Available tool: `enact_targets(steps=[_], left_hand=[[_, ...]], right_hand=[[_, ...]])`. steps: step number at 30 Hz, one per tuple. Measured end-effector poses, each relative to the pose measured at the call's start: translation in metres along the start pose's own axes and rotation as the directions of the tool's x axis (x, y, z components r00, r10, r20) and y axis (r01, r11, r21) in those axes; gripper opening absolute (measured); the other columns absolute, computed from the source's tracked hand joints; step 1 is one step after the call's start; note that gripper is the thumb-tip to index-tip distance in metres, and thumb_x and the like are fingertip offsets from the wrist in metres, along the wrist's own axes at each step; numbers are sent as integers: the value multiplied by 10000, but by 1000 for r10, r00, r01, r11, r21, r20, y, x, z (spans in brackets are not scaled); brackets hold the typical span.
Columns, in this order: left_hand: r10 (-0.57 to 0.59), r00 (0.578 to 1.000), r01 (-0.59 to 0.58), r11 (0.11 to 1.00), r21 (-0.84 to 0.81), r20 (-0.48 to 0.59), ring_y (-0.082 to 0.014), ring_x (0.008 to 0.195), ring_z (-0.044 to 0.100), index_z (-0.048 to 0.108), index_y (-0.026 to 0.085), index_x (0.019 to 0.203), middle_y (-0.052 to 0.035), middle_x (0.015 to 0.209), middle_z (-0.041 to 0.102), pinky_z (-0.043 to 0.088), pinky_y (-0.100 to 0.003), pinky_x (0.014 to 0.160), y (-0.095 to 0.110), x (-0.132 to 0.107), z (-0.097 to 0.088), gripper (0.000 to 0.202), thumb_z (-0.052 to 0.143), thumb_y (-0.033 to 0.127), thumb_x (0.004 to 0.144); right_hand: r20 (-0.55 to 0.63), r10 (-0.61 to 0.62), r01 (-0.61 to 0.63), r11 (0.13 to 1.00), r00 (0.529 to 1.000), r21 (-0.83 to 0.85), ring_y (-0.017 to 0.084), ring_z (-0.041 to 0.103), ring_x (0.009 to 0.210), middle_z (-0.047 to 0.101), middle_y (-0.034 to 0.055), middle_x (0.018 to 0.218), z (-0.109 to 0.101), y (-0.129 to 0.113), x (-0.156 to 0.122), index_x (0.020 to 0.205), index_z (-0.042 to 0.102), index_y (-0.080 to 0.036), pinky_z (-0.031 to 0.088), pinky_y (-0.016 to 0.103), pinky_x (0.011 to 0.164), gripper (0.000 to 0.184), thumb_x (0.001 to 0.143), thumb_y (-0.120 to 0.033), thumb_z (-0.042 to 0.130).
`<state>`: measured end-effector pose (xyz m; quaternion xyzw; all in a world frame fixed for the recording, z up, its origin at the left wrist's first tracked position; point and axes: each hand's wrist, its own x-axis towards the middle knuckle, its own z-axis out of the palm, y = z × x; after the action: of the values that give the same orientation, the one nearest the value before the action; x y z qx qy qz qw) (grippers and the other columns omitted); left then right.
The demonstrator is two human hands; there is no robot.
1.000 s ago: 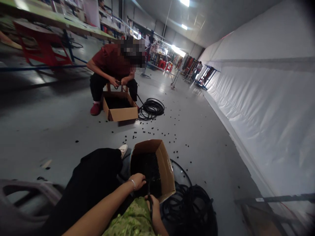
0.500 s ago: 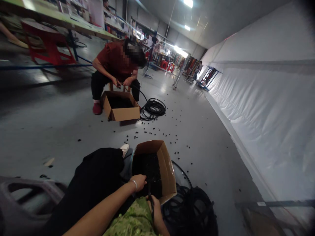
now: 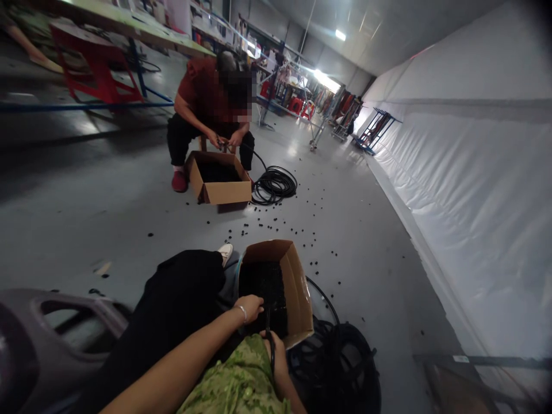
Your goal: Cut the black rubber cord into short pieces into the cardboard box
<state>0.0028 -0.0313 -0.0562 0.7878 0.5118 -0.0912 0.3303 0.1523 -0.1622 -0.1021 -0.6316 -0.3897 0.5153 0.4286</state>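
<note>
My left hand (image 3: 251, 306), with a bracelet at the wrist, is closed over the near part of an open cardboard box (image 3: 301, 293). What its fingers pinch is lost against the dark contents. My right hand (image 3: 278, 348) is at the box's near edge, wrapped round black-handled scissors (image 3: 270, 339) whose blades point into the box, close to my left fingertips. Small black pieces (image 3: 263, 282) fill the bottom of the box. A black hose (image 3: 323, 293) runs from a large coil (image 3: 345, 368) on the right and passes behind the box.
Across from me a seated person (image 3: 200, 98) holds a black hose over another cardboard box (image 3: 228, 192), beside a hose coil (image 3: 276, 181). Black bits lie scattered on the floor (image 3: 345, 230). A grey plastic stool (image 3: 38, 345) stands at lower left; white sheeting (image 3: 474, 201) hangs right.
The view has shifted slightly, so most things appear a little further right and higher. Both my hands keep nearly the same position over the box, the scissors still in the right.
</note>
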Motion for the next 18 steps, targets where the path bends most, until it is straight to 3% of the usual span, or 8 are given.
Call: enact_targets(steps=[7, 18], left_hand=[[-15, 1000, 15, 1000, 18, -8, -288, 1066, 698, 711, 214, 1078, -139, 1119, 742, 534, -379, 891, 3, -3, -2, 299, 473, 321, 933], [-48, 999, 49, 998, 50, -19, -309, 1071, 699, 701, 176, 1109, -181, 1117, 737, 548, -414, 887, 4, -3, -1, 310, 466, 292, 943]], right_hand=[[-29, -52, 50, 997, 998, -56, 352, 721, 882, 762, -7, 815, 3, 10, 5, 774, 770, -370, 551, 488, 846, 209, 641, -491, 664], [-55, -71, 66, 993, 996, -97, 389, 730, 892, 773, -31, 821, 7, 20, 12, 761, 776, -461, 538, 554, 863, 194, 602, -505, 675]])
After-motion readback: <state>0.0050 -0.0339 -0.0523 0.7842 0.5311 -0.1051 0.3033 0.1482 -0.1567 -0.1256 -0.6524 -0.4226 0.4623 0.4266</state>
